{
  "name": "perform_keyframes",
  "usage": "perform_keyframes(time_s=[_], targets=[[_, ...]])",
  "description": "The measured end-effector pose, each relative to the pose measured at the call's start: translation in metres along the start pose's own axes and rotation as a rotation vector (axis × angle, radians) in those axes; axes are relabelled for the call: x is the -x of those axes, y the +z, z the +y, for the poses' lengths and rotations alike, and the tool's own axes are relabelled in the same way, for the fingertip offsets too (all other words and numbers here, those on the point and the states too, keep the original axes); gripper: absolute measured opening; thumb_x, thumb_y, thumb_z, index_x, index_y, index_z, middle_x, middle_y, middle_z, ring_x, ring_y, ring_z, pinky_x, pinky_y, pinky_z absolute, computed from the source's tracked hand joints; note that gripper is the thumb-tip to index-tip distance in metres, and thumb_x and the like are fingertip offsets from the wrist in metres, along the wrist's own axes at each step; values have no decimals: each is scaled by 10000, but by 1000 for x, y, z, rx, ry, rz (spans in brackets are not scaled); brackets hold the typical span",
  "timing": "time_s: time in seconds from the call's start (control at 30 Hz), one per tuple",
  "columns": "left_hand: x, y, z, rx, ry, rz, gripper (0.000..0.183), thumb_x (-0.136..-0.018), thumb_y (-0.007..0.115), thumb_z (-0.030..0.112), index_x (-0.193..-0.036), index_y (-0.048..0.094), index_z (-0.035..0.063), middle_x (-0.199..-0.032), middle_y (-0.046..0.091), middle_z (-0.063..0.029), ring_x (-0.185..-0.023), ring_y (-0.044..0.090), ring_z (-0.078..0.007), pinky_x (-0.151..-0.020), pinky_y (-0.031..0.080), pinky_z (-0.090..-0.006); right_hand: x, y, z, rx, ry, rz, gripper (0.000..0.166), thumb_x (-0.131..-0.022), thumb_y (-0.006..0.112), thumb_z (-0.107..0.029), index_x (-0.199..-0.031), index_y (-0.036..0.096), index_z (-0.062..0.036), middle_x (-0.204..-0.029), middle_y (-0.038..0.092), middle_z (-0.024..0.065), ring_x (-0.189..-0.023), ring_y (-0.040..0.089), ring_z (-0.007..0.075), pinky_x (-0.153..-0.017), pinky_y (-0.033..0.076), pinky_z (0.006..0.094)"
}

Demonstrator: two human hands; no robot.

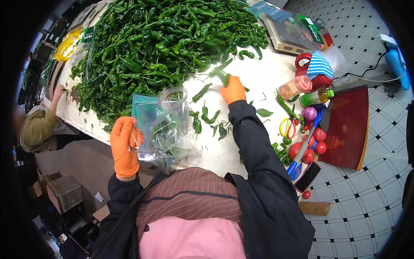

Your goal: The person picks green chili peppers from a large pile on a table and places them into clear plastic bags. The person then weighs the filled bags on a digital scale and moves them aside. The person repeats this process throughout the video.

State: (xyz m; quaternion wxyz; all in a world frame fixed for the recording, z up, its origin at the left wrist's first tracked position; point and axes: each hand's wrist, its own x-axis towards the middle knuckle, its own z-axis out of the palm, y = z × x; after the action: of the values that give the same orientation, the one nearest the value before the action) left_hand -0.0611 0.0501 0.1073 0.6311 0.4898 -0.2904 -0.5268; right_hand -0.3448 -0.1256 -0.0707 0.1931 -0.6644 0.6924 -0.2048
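Observation:
My left hand (pixel 125 144), in an orange glove, grips the left edge of a clear plastic bag (pixel 190 152) with a teal panel and a looped handle. Some green content shows through the film, blurred by glare. My right hand (pixel 233 90), gloved in the same orange, reaches over the white tabletop (pixel 213 158) with green peppers at its fingertips, one of them (pixel 221 68) smeared by motion. A large heap of glossy green peppers (pixel 155 48) fills the far side of the table. Between my hands lie a few loose peppers (pixel 202 93) and torn leaves (pixel 222 131).
Right of my arm are scissors (pixel 288 128), tomatoes (pixel 296 150), a purple onion (pixel 309 114), a bottle (pixel 315 98), a pink-lidded jar (pixel 295 86), a red kettle (pixel 323 79) and a phone (pixel 307 177). Scales (pixel 288 45) stand far right. Another person (pixel 38 129) is at the left edge.

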Motion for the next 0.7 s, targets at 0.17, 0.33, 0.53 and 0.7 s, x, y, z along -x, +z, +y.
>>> perform_keyframes(time_s=[0.17,0.33,0.53,0.7], targets=[[-3,11,-1,-23,-5,-58,130,-934,518,148,-870,555,42,-494,352,46,-417,321,-62,-439,272,-227,-27,-7,45,31,229,-55,321,-750,597,-192,-1045,558,-69,-1082,578,178,-963,578,376,-837,455,435],[-7,9,1,-17,4,-31,133,-934,519,147,-870,551,36,-495,347,48,-418,316,-60,-441,268,-223,-20,-20,51,239,-178,-202,235,-733,617,-183,-952,600,-100,-950,628,134,-905,585,341,-799,454,432],[-7,6,-6,3,-16,-37,133,-940,511,142,-880,544,28,-492,318,52,-418,269,-53,-434,238,-224,-23,-40,85,37,-597,-125,371,-713,618,-110,-1080,575,-135,-982,630,120,-919,586,314,-813,446,417],[-6,9,-4,10,-26,-78,137,-944,505,138,-880,543,24,-495,300,56,-419,242,-48,-429,223,-223,-24,-53,48,71,143,-9,391,-740,590,-166,-1120,529,-94,-1022,621,142,-923,593,340,-809,461,420]])
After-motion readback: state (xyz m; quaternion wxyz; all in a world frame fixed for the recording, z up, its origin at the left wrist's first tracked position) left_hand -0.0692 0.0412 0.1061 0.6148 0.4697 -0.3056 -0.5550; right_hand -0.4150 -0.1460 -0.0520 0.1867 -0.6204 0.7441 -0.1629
